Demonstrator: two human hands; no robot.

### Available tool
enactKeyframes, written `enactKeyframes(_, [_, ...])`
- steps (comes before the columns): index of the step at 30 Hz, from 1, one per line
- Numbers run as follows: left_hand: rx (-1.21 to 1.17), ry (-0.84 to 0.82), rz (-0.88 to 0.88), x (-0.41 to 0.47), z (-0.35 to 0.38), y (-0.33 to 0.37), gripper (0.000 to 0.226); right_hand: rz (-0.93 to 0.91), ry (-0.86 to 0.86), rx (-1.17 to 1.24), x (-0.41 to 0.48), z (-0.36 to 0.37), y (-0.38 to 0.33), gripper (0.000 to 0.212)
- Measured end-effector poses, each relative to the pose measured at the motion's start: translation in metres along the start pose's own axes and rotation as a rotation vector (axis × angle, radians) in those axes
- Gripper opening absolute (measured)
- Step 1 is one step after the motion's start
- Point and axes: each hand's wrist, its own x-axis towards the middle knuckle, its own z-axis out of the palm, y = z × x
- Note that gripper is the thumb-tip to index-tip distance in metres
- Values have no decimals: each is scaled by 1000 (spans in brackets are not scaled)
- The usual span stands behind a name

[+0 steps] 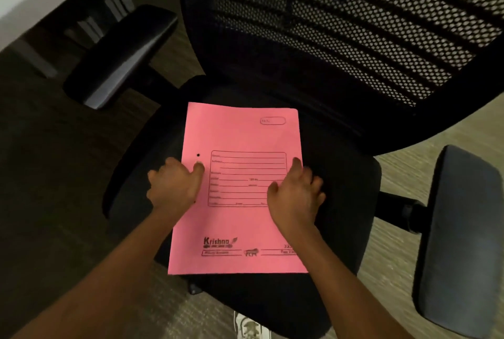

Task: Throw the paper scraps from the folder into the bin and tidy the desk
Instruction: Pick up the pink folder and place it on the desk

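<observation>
A closed pink folder [240, 137] with a printed form on its cover lies flat on the black seat [343, 197] of an office chair. My left hand [174, 186] grips the folder's left edge, thumb on the cover near the punched holes. My right hand [296, 194] holds the right edge, fingers curled over it. No paper scraps and no bin are in view.
The chair's mesh backrest [341, 25] rises behind the folder. Its armrests stand at the left [120, 57] and at the right [461, 240]. Grey floor surrounds the chair, and a white shoe [249, 327] shows at the bottom.
</observation>
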Motion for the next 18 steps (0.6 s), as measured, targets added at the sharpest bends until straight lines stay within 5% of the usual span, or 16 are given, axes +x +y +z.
enactKeyframes(6, [-250, -219, -12, 4, -15, -8, 21, 165, 19, 340, -1, -9, -3, 54])
enactKeyframes(11, [-483, -287, 1, -26, -37, -24, 12, 358, -193, 630, -16, -25, -5, 19])
enactKeyframes(18, [-531, -55, 133, -64, -131, -67, 10, 259, -70, 824, -77, -83, -71, 19])
